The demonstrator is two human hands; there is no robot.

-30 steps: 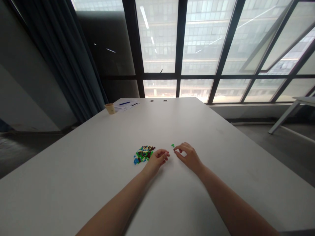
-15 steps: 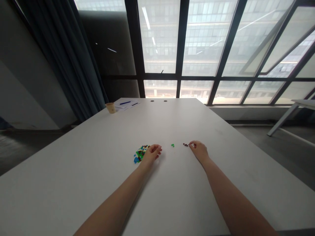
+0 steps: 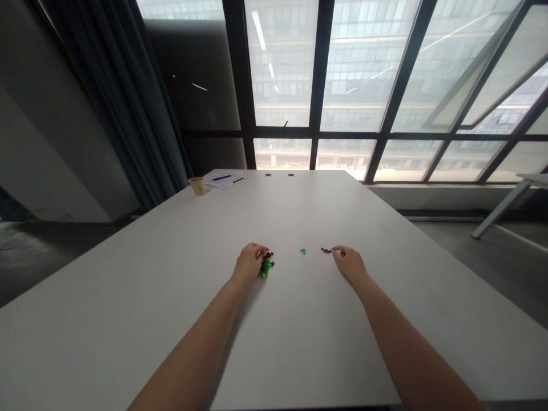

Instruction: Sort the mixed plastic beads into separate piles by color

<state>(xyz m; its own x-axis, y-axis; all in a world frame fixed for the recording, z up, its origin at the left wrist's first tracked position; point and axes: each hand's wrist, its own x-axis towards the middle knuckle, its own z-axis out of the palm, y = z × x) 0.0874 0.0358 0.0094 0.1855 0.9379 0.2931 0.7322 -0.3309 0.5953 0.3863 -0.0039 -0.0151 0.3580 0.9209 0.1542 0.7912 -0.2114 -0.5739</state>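
My left hand lies over the left side of a pile of small toy bricks, hiding much of it. Green and dark brown pieces show beside its fingers. Those fingers are curled together at the pile's upper edge; what they pinch, if anything, is too small to make out. To the right, my right hand rests on the table with thumb and forefinger closed at the right end of a short row of dark brown bricks. A few green bricks lie between the two hands, touched by neither.
The white table stretches away toward the windows. At its far left stand a paper cup and sheets of paper with a blue pen on them. Two round dark discs sit near the far edge. A white table leg stands at the right.
My left hand has moved left and back from beside the pile to over it, covering the blue and pale bricks. The right hand stays at the brown row. The view has shifted slightly.
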